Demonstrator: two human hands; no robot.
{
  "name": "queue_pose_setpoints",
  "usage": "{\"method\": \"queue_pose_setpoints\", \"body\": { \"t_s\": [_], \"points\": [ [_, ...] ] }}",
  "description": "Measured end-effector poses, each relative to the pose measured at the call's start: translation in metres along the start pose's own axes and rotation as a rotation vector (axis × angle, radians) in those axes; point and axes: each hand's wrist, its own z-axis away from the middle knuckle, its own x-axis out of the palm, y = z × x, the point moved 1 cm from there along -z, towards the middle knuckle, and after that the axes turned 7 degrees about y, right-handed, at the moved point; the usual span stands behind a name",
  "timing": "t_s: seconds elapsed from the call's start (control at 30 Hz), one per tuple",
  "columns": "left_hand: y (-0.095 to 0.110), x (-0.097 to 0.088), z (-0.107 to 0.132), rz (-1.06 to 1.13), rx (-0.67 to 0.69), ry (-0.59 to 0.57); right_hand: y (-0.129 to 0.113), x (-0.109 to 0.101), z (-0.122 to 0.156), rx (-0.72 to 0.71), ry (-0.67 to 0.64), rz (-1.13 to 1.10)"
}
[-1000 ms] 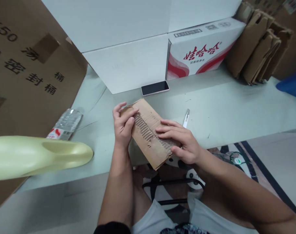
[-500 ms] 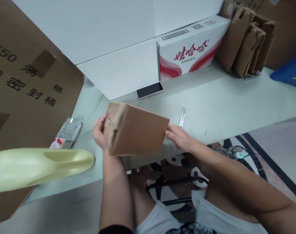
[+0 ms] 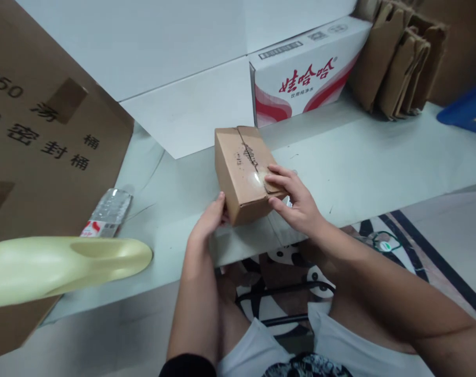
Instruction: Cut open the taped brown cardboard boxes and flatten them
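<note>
A small brown cardboard box (image 3: 244, 170) is between my two hands over the table. Its top face, with a centre seam, dark printed marks and shiny tape at the near end, is turned up toward me. My left hand (image 3: 210, 219) grips the lower left side near the front corner, its thumb up against the side. On the right, my right hand (image 3: 295, 203) holds the near right corner, fingers over the taped top and thumb at the near end. The box and my right hand cover where the phone and the utility knife lay.
A yellow-green plastic bottle (image 3: 112, 256) and a clear water bottle (image 3: 110, 212) are on the table's left. A large carton (image 3: 34, 173) stands behind them. White panels (image 3: 199, 112), a red-and-white carton (image 3: 304, 86), folded cardboard (image 3: 398, 68) and a blue object (image 3: 465, 112) line the back.
The box has swung round and moved away from me toward the back, its printed, taped face now up. My left hand moved right to its near side; my right fingers moved onto its top.
</note>
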Motion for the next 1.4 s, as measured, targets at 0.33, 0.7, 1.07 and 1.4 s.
{"method": "queue_pose_setpoints", "body": {
  "t_s": [0.33, 0.7, 1.07, 1.4],
  "points": [
    [0.007, 0.001, -0.005, 0.23, 0.931, 0.453, 0.002, 0.006, 0.002, -0.12, -0.318, 0.011],
    [0.002, 0.01, -0.008, 0.11, 0.881, 0.464, 0.015, -0.026, -0.013, 0.574, -0.312, 0.846],
    [0.003, 0.015, -0.01, 0.104, 0.879, 0.477, 0.023, -0.027, -0.023, 0.522, -0.075, 0.28],
    [0.005, 0.019, -0.01, 0.122, 0.904, 0.502, -0.019, -0.021, -0.017, 0.053, 0.258, 0.014]
  ]
}}
